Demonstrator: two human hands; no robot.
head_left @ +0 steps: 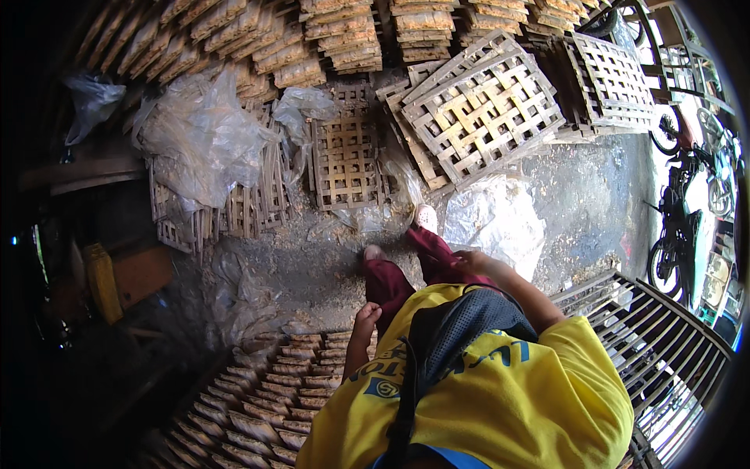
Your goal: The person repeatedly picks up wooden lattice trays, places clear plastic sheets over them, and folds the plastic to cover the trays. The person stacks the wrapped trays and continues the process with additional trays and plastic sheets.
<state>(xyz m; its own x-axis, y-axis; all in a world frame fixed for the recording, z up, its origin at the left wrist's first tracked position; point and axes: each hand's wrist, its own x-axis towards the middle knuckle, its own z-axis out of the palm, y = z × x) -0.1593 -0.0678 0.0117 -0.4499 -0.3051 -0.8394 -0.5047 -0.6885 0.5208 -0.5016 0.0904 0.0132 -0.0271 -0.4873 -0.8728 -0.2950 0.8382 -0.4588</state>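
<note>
At the left part of the floor's far edge, a heap of clear plastic sheets lies over lattice trays. To the right of it, one wooden lattice tray lies flat, with its near end toward your feet. At the floor's near left corner there are rows of pale slabs.

Your left hand hangs beside your maroon trousers; its fingers look folded in, with nothing visible held. Your right hand is at the other thigh, the fingers bent; I cannot tell if it pinches the cloth.

Farther right, a skewed stack of lattice trays stands at the far edge, with a plastic sheet spread before it.

I judge that you stand between two handlings, carrying no tray. To take one would call for a step forward, bending down and both hands opened.
</note>
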